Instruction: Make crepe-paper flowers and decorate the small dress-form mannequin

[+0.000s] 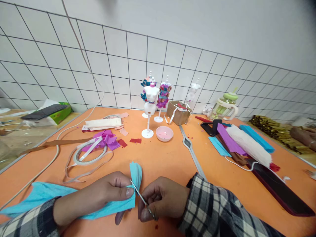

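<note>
At the near edge of the orange worktop (158, 158), the left hand (103, 194) is closed on a strip of blue crepe paper (136, 173), thumb pressed on top. The paper's gathered end fans upward just past the fingers and its long tail trails off toward the near left corner. The right hand (163, 199) is curled tight around a thin metal tool (141, 196), whose tip touches the paper beside the left thumb; what kind of tool it is cannot be told. Nothing lies between the two hands, which nearly touch. Just beyond the left hand lie a tape roll (90, 155) with loose loops of tape, and a purple paper bow (108, 138). A white cable (57, 148) runs along the left side of the worktop. Red paper scraps (135, 140) lie further back. Toward the middle a white mannequin (151, 95) stands on a stem, with a pink bowl (164, 133) just beside its foot. Behind it near the far edge stand a decorated mannequin (163, 95), a brown box (178, 113) and a third pale figure (193, 92). A metal seam (191, 149) splits the worktop. To the right of it lie rolls of purple paper (228, 138), white paper (249, 144) and blue paper (256, 138), with a green-lidded jar (225, 107) behind them and a dark red flat case (281, 192) toward the near right. At the right edge another person's hand (302, 136) rests by a heap of gold sticks (271, 130), well apart from the working hands.
</note>
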Available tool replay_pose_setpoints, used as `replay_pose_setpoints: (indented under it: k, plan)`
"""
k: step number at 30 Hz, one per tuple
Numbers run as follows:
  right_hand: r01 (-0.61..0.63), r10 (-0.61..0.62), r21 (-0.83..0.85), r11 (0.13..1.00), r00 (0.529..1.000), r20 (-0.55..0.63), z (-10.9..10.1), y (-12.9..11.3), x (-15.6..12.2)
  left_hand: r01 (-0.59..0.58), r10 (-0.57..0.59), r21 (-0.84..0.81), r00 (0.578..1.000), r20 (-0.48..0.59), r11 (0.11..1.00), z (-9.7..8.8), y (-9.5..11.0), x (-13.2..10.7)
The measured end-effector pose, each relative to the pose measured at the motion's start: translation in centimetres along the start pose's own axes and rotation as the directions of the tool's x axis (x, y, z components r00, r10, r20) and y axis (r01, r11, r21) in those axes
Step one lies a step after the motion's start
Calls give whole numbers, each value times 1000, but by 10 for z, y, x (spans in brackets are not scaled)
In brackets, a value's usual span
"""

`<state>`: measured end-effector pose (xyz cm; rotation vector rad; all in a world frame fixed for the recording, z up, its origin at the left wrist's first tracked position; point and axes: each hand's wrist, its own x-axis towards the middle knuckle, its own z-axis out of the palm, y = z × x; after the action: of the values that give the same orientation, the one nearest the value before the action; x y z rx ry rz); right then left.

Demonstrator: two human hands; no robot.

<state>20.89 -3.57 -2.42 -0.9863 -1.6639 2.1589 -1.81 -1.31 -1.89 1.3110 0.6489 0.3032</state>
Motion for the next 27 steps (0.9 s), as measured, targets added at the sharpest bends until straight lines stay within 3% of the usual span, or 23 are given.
replay_pose_setpoints:
  k: [20, 24, 27]
  plan:
    - [35, -37, 72, 997, 999, 38, 0, 7, 2, -7, 3, 44, 997, 79, 999, 5, 6, 0]
    - [44, -49, 144, 989, 998, 28, -1, 4, 0, 6, -7, 11, 1000, 24, 1000, 5, 5, 0]
    - [44, -56, 151, 988, 996, 73, -13, -3, -5, 2, -1, 79, 1000, -7, 997, 3, 2, 0]
